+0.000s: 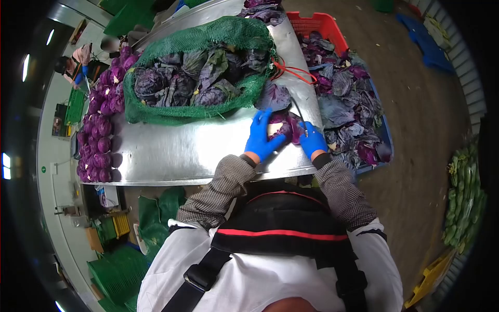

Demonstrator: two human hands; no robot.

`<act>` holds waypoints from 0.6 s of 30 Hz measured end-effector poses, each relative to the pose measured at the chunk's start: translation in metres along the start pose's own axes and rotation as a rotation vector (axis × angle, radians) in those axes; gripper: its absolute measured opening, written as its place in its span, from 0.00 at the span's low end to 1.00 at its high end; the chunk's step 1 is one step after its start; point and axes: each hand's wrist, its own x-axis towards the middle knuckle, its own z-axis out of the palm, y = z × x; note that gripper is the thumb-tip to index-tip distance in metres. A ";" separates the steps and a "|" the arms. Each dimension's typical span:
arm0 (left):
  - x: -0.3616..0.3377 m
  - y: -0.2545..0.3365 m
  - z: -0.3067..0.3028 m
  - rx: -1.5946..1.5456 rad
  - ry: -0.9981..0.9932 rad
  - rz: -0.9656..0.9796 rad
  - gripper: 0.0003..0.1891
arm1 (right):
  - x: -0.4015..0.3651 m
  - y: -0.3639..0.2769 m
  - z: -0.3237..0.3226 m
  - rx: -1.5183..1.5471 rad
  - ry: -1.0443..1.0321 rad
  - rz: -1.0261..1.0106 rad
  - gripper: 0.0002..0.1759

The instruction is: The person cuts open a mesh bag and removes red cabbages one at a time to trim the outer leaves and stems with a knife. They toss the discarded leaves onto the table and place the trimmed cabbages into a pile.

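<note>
My left hand, in a blue glove, is wrapped against the left side of a red cabbage on the metal table. The cabbage shows a pale cut patch and a purple leaf partly off its right side. In my right hand, also gloved in blue, is a knife with a thin dark blade pointing away from me; its handle is mostly hidden by the fingers. A loose outer leaf lies just beyond the cabbage. Behind it, a green mesh sack lies open, full of untrimmed red cabbages.
Trimmed cabbages are stacked along the table's left edge. Right of the table stand a blue crate heaped with leaves and a red crate. A red cord hangs from the sack. Another person is at far left.
</note>
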 end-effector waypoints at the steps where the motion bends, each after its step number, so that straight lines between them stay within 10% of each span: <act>1: -0.004 0.018 0.000 0.229 -0.053 -0.070 0.46 | -0.003 -0.002 0.002 -0.001 0.002 0.003 0.21; 5: 0.014 -0.024 -0.005 -0.067 0.006 -0.202 0.41 | 0.001 -0.002 -0.006 -0.078 -0.007 0.012 0.18; 9: 0.000 0.004 -0.031 -1.390 -0.108 -0.618 0.37 | 0.008 0.015 -0.034 -0.155 0.065 -0.021 0.18; 12: -0.007 0.016 -0.048 -1.737 -0.195 -0.645 0.41 | 0.008 0.021 -0.056 -0.330 -0.017 0.052 0.21; 15: 0.003 0.019 -0.065 -1.358 -0.331 -0.297 0.44 | -0.001 -0.014 -0.075 -0.183 0.060 -0.157 0.29; 18: 0.015 0.030 -0.071 -0.486 -0.442 0.036 0.48 | 0.009 -0.046 -0.061 0.289 -0.303 0.002 0.37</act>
